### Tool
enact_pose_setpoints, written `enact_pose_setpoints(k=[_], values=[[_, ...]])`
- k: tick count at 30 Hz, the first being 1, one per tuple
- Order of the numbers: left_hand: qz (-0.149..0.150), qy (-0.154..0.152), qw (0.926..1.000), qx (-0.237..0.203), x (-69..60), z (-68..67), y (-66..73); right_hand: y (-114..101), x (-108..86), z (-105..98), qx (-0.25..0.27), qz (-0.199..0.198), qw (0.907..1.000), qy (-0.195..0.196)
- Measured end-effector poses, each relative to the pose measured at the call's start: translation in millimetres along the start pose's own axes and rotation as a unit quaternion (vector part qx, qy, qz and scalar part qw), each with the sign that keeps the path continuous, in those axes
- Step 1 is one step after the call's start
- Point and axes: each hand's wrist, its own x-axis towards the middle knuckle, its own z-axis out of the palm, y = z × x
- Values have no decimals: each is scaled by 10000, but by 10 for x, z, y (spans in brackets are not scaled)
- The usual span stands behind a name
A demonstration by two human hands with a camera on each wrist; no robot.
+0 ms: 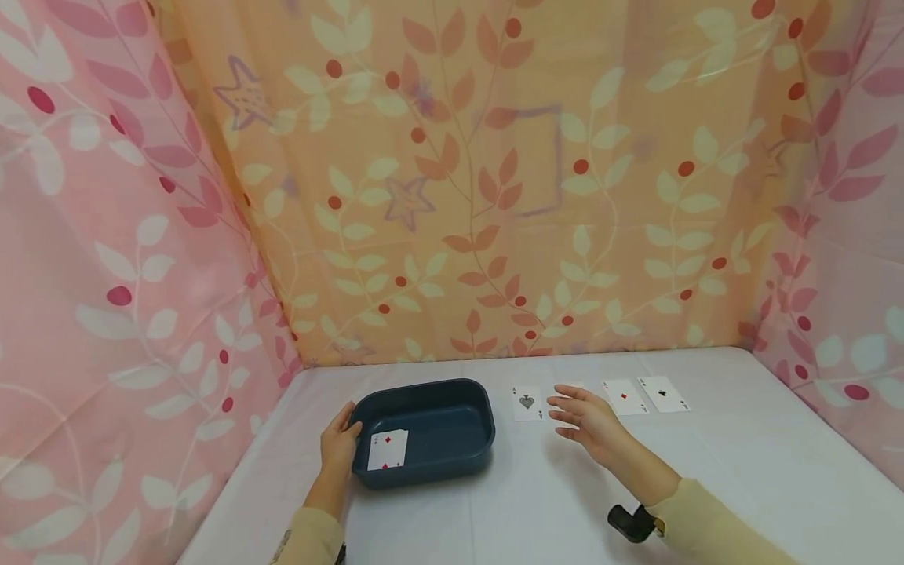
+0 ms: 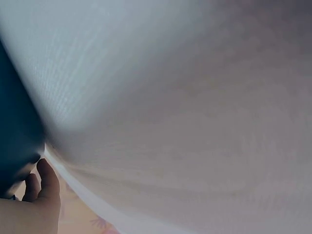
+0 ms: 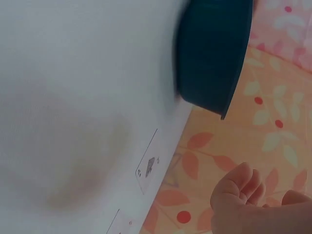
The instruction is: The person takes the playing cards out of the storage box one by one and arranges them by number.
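My left hand (image 1: 339, 443) (image 2: 41, 200) grips the left rim of a dark blue tray (image 1: 452, 469) (image 2: 17, 112) (image 3: 212, 58). Inside it, at the left, overlapping white cards (image 1: 388, 450) show red diamonds. The right hand (image 1: 589, 424) (image 3: 243, 200) hovers above the table with fingers spread, holding nothing. Just left of its fingertips lies an ace of spades (image 1: 526, 403) (image 3: 148, 165), face up. A card behind that hand is mostly hidden. Farther right lie a diamond card (image 1: 625, 398) and a club card (image 1: 664, 395), side by side.
A white cloth (image 1: 749, 471) covers the table. Patterned curtains stand behind it (image 1: 438, 259) and along the left and right sides. A black device is strapped at the right wrist (image 1: 631, 523).
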Motion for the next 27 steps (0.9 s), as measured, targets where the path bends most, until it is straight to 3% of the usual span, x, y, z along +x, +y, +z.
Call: enact_pose_setpoints(k=[11,22,27], values=[[46,28,10000,-38,34,-9,-12,91,36,332,257,46,9997,-39],[-112,12,9999,-8,40,9,-17,138,56,663,450,176,9988,-90],[-93,12,10000,-8,36,-3,-15,179,79,789,670,167,9971,-319]])
